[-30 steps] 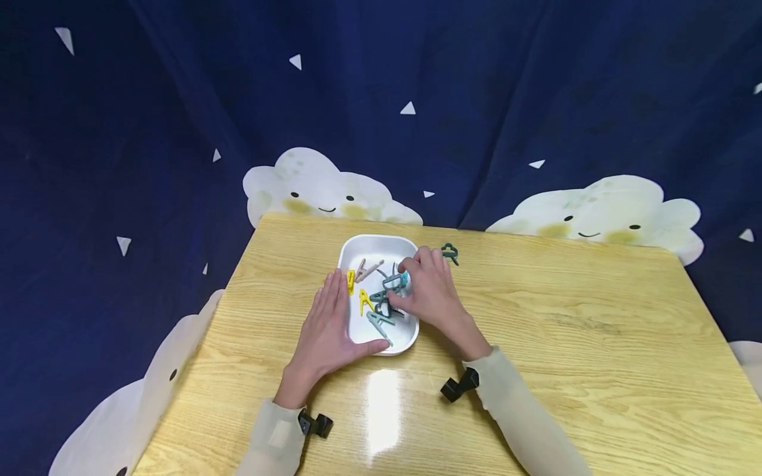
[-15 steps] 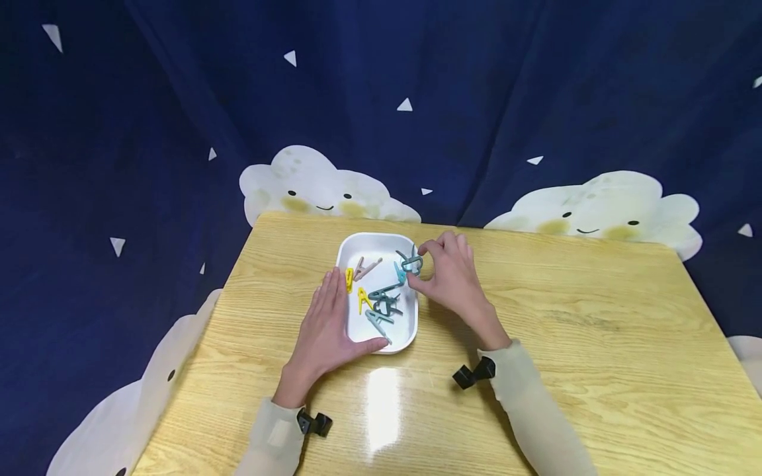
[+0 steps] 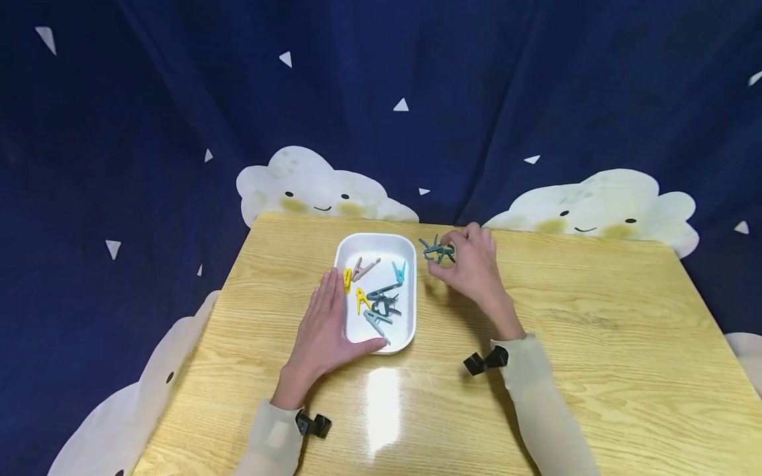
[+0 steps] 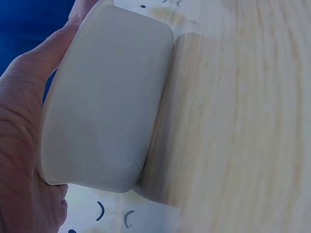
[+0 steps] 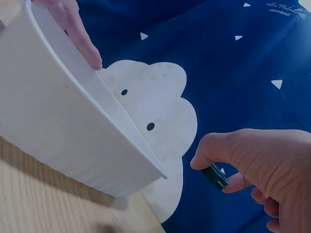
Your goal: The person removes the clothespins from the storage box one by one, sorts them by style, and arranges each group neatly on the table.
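My right hand (image 3: 474, 270) pinches a dark green clip (image 3: 431, 250) between thumb and index finger, just past the right rim of a white tray (image 3: 410, 324). Only an edge of the held clip (image 5: 215, 176) shows in the right wrist view. My left hand (image 3: 323, 327) lies along the tray's left side with straight fingers, its thumb over the near rim. Inside the tray lie a pale pink clothespin (image 3: 364, 269), two yellow ones, a light blue clip (image 3: 399, 272), dark green clips (image 3: 385, 304) and a pale green clothespin (image 3: 378, 324).
The tray stands on a wooden table (image 3: 565, 317) near its back edge. Another dark green clip was on the table right of the tray; my right hand and the held clip now largely cover that spot. A blue curtain (image 3: 357, 99) with cloud faces hangs behind.
My right hand has lifted a dark green clip out of the tray and carried it right, over the rim. The left hand has stayed at the tray's side.
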{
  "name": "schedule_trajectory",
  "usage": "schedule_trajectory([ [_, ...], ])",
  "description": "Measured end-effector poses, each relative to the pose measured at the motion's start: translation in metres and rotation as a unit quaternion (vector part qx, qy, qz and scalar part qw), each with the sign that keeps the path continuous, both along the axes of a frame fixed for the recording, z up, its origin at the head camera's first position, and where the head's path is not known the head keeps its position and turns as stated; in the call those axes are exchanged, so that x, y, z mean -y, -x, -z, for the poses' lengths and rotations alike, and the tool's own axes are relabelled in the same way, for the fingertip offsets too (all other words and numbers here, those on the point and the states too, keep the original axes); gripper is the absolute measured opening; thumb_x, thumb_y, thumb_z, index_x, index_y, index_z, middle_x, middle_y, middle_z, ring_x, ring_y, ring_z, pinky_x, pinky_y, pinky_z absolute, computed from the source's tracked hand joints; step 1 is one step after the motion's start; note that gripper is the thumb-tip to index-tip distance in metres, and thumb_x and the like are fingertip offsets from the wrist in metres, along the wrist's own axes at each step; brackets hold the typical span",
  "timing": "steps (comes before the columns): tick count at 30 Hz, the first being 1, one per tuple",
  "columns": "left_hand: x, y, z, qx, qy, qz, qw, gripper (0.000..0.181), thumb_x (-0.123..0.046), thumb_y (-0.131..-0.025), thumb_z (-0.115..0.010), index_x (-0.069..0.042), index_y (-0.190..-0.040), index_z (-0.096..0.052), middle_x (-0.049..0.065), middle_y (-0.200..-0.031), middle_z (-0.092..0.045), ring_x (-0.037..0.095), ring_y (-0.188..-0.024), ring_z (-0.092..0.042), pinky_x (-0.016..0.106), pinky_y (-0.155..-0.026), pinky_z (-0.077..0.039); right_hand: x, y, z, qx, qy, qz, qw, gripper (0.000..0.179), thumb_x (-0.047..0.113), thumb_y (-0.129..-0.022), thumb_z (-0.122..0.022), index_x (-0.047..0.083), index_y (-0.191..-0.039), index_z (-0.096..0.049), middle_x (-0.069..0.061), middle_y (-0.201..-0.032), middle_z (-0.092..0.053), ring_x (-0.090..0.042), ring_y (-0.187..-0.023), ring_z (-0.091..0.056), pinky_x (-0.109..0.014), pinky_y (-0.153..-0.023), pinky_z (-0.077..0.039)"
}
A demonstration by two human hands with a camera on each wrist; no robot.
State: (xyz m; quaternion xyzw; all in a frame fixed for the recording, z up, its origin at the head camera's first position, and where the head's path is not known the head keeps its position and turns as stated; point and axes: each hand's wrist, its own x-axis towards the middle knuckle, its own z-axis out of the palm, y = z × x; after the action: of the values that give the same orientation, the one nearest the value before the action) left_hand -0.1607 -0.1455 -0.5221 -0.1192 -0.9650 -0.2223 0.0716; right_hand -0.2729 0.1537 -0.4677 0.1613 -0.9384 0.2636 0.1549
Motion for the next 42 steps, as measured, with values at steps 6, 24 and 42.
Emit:
schedule_trajectory([
  [6,0.000,0.000,0.001,0.000,-0.001,0.000,1.0000,0.148,-0.097,-0.067,-0.061,-0.003,-0.167,-0.005,0.014,-0.176,-0.003,0.028,-0.162,-0.005,0.047,-0.130,-0.016,-0.010,0.004,0.002,0.009,0.002,0.016,0.9998,0.050,0.039,-0.076,-0.086,0.002,-0.108,-0.072,-0.012,-0.098,-0.047,-0.038,-0.099,-0.037,-0.050,-0.086,-0.032],
  [24,0.001,-0.002,0.001,0.004,-0.011,-0.004,0.9999,0.148,-0.096,-0.067,-0.062,-0.003,-0.167,-0.005,0.014,-0.176,-0.003,0.027,-0.163,-0.003,0.049,-0.130,-0.017,-0.043,0.023,0.024,0.027,0.004,0.062,0.9977,0.046,0.035,-0.077,-0.086,0.003,-0.106,-0.069,-0.016,-0.100,-0.048,-0.043,-0.102,-0.038,-0.056,-0.092,-0.031],
  [42,-0.001,0.000,0.000,0.008,-0.008,-0.001,0.9999,0.149,-0.096,-0.067,-0.062,-0.003,-0.167,-0.005,0.013,-0.176,-0.002,0.026,-0.163,-0.002,0.048,-0.130,-0.016,-0.064,0.033,0.055,0.042,0.005,0.116,0.9924,0.046,0.038,-0.080,-0.085,0.001,-0.100,-0.069,-0.021,-0.103,-0.048,-0.045,-0.098,-0.037,-0.056,-0.089,-0.031],
])
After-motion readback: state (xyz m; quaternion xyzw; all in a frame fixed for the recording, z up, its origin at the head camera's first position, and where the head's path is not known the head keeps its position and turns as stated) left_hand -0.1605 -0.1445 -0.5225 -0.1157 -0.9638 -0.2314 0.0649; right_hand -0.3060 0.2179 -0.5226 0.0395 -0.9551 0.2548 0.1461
